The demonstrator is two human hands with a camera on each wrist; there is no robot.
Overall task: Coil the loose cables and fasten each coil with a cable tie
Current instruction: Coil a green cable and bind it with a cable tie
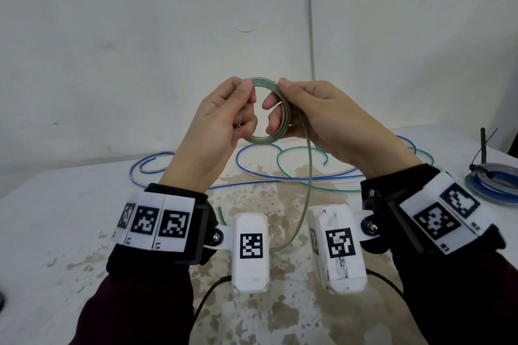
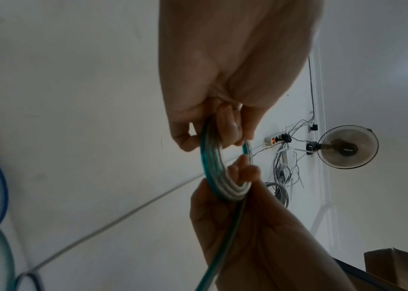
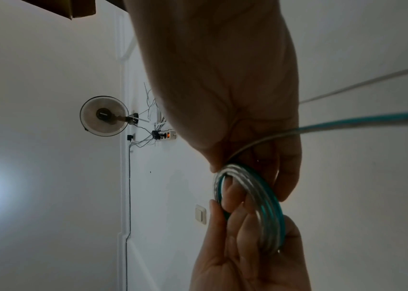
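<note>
A small coil of green-striped clear cable point(image 1: 262, 140) is held up above the table between both hands. My left hand point(image 1: 224, 117) pinches the coil's left side with thumb and curled fingers. My right hand point(image 1: 302, 112) grips the right side, fingers through the ring. The cable's loose tail point(image 1: 308, 176) hangs from my right hand down toward the table. The wrist views show the same coil point(image 2: 213, 169) point(image 3: 265, 208) wrapped in several turns between my left hand point(image 2: 213, 126) and my right hand point(image 3: 252, 177).
Loose blue cable point(image 1: 252, 159) and green cable point(image 1: 286, 157) loop across the stained white table point(image 1: 70, 218). A tied coil point(image 1: 493, 179) with a black cable tie point(image 1: 483, 148) lies at the right edge. A wall stands behind.
</note>
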